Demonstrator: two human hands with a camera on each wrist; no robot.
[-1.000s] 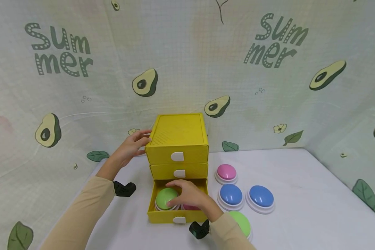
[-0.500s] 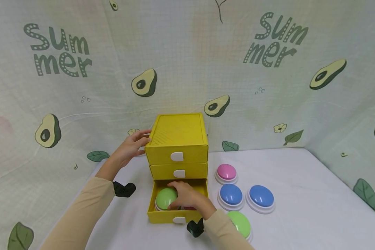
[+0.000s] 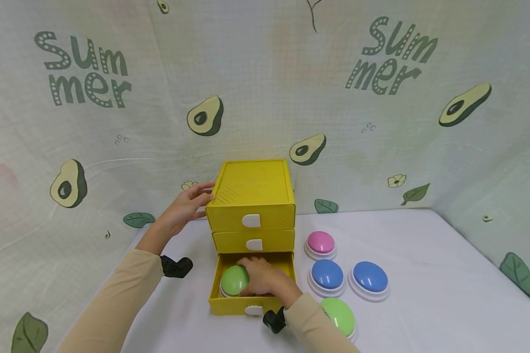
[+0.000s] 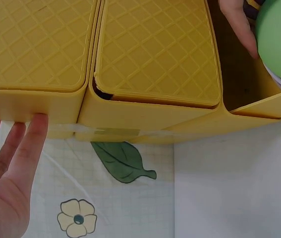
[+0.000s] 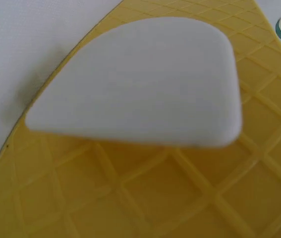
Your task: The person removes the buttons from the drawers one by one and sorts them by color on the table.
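Observation:
A yellow three-tier drawer box (image 3: 253,184) stands on the table with its bottom drawer (image 3: 231,307) pulled out. Inside that drawer a green dome buzzer (image 3: 234,280) on a white base sits at left, and a pink buzzer (image 3: 281,272) shows in part behind my hand. My right hand (image 3: 265,279) reaches into the drawer and grips the green buzzer from its right, a finger (image 4: 242,27) along the dome in the left wrist view. My left hand (image 3: 187,206) rests its extended fingertips against the box's upper left side. A white drawer tab (image 5: 140,82) fills the right wrist view.
Right of the box, a pink buzzer (image 3: 321,243), two blue buzzers (image 3: 327,274) and a green buzzer (image 3: 339,316) stand on the white table (image 3: 424,274). The upper two drawers are shut. A printed cloth (image 3: 256,73) hangs behind.
My right hand has settled lower and slightly right within the drawer, closing in beside the green buzzer. The left hand and the box stay in place.

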